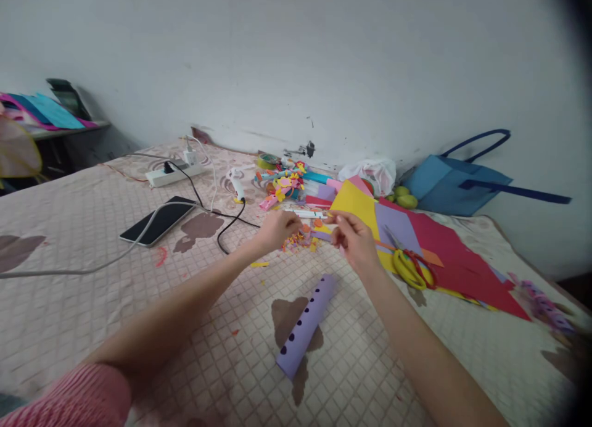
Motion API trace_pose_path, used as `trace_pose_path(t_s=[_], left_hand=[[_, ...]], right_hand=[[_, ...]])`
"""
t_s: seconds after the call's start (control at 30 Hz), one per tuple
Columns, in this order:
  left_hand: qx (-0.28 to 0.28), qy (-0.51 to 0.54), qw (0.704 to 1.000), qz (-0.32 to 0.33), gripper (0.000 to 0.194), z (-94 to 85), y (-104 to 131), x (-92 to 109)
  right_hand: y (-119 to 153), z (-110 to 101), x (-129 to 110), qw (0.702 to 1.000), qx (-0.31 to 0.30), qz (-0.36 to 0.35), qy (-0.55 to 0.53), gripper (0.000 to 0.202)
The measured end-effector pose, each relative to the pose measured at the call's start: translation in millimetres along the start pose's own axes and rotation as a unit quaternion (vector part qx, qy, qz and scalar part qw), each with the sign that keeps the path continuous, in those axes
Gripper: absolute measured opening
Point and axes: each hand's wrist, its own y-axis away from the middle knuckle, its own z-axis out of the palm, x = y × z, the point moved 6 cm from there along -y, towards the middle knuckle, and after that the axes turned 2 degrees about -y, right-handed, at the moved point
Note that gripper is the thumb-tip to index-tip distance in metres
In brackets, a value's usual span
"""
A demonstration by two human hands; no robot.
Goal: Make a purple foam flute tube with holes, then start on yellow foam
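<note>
Working near the heap of small coloured scraps [300, 243], you seemed to be at the step of picking out or handling a small piece. Your left hand [276, 231] was beside that heap, its fingers curled inward; I could not tell whether its grip was clenched on anything, since the fingertips were hidden. Your right hand [357, 240] had thumb and forefinger drawn close in a narrow pinch, though anything between them was too small to make out. A white stick [306, 214] with dark marks showed between your hands. The dotted lilac roll [306, 328] lay untouched on the quilted cover [222, 347], between your forearms, and the scissors [411, 269] lay right of your right wrist. The next move, I judged, called for a light, exact fingertip grip that would not scatter the scraps.
</note>
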Motion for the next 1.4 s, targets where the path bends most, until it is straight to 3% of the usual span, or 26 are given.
trace_pose_path(t_s=[0.1,0.2,0.3,0.37,0.43,0.53,0.6,0.7,0.77,0.9,1.0,1.07,1.13,1.27,1.4], left_hand=[[0.053,-0.063,0.996,-0.018,0.022,-21.5,-0.4,-14.5],[0.094,-0.132,0.986,-0.023,0.02,-34.1,1.7,-20.1],[0.105,-0.225,0.968,-0.029,0.017,-36.6,3.9,-21.2],[0.089,-0.252,0.963,-0.035,0.02,-35.3,4.5,-23.9],[0.076,-0.252,0.964,-0.039,0.031,-35.8,5.5,-27.4],[0.08,-0.247,0.965,-0.038,0.02,-43.2,10.3,-28.9],[0.092,-0.261,0.959,-0.053,0.025,-50.3,17.1,-27.9],[0.098,-0.284,0.952,-0.062,0.04,-54.6,30.7,-21.6],[0.104,-0.282,0.953,-0.041,0.051,-51.8,39.4,-14.0],[0.138,-0.201,0.97,0.021,0.045,-40.3,54.7,7.0],[0.071,-0.051,0.996,0.03,0.038,-22.6,63.5,22.5],[-0.08,0.049,0.996,0.009,0.032,-0.7,71.4,32.8],[-0.165,0.097,0.981,0.007,0.032,10.7,81.9,45.4],[-0.19,0.071,0.978,0.052,0.021,15.0,97.0,65.5],[-0.152,0.033,0.984,0.092,0.015,18.1,105.1,73.6]], right_hand=[[-3.6,-31.5,-16.1,0.986,0.136,-0.08,0.048,0.024],[-2.2,-47.1,-22.5,0.976,0.165,-0.093,0.107,0.026],[6.4,-43.4,-17.1,0.979,0.083,-0.05,0.18,0.034],[18.1,-35.9,-12.8,0.976,0.001,-0.028,0.217,0.025],[33.5,-25.8,-11.3,0.963,-0.105,-0.028,0.248,0.034],[61.1,-9.7,-8.5,0.906,-0.291,-0.034,0.306,0.049],[76.0,-3.9,-6.4,0.87,-0.364,-0.041,0.329,0.054],[88.4,3.1,-2.6,0.84,-0.41,-0.073,0.347,0.059],[91.4,7.0,1.4,0.831,-0.418,-0.092,0.356,0.05],[88.7,9.0,1.6,0.85,-0.395,-0.106,0.33,0.025],[83.9,5.4,-1.7,0.879,-0.354,-0.073,0.309,0.017],[84.6,5.2,-3.3,0.881,-0.346,-0.067,0.316,0.019],[89.0,7.7,-3.9,0.869,-0.361,-0.082,0.328,0.025],[99.9,11.8,-3.3,0.83,-0.383,-0.127,0.385,0.038],[108.6,15.3,-6.1,0.795,-0.358,-0.162,0.462,0.041]])
